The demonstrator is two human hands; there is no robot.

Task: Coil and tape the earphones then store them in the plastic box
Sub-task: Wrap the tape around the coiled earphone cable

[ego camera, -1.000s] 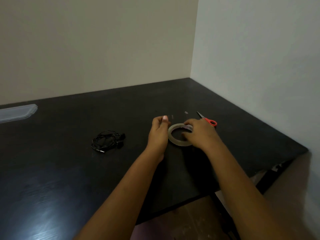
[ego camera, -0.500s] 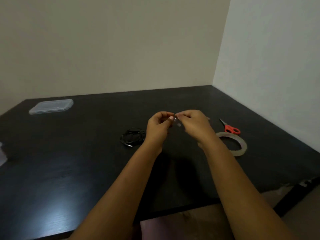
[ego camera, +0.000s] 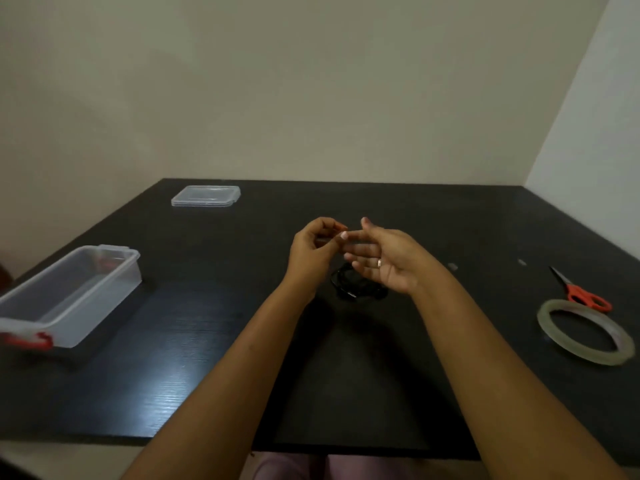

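Both hands are raised above the dark surface [ego camera: 194, 341], just over the coiled earphones [ego camera: 349, 287]. The left hand [ego camera: 311, 251] is curled, with thumb and forefinger pinched together. What it pinches is too small and clear to make out; judged from the task, it is probably a short piece of tape. The right hand [ego camera: 384, 259] is spread, palm up, fingers loose and holding nothing, with its fingertips close to the left hand's pinch. This posture suggests the right hand has given up its grip so that it is free to steady the coil.

The earphones lie flat on the surface as a loose black bundle, partly hidden beneath the right hand. The bundle's long axis appears to run roughly left to right. A cable end, possibly the plug, shows at the near left edge; which way the earbuds point cannot be told.

The tape roll [ego camera: 585, 332] lies flat at the right, just beside the red-handled scissors [ego camera: 578, 292], both within reach of the right hand. The plastic box [ego camera: 69, 296] stands open at the left, its long axis running from the near left to the far right. Its lid [ego camera: 206, 196] rests well apart at the far edge, leaving the opening clear. Taping is judged not yet done.
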